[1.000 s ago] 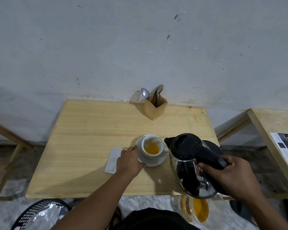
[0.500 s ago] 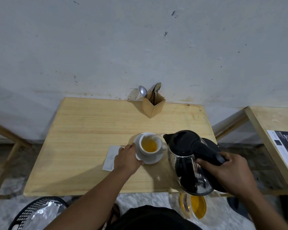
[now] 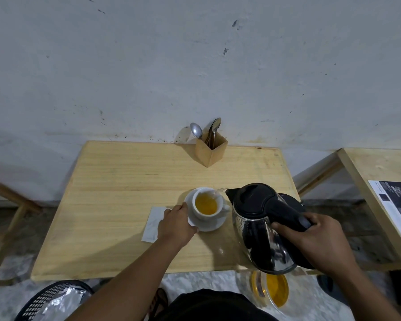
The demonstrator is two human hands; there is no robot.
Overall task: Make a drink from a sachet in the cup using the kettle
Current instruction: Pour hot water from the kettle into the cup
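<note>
Currently pouring. Left hand [image 3: 175, 224] curled against rim of saucer [image 3: 207, 225], bracing it; empty sachet [image 3: 153, 221] flat just left of that hand. Cup [image 3: 206, 205] on saucer, just right of left hand, over half full of amber liquid. Right hand [image 3: 315, 244] wrapped around handle of tilted kettle [image 3: 259, 223], spout at cup rim. Risks: overflow if tilt held; scald to left fingers [image 3: 183, 207] from splash.

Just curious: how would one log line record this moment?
pouring | right hand tilts kettle | water entering cup | left hand steadies saucer
</note>
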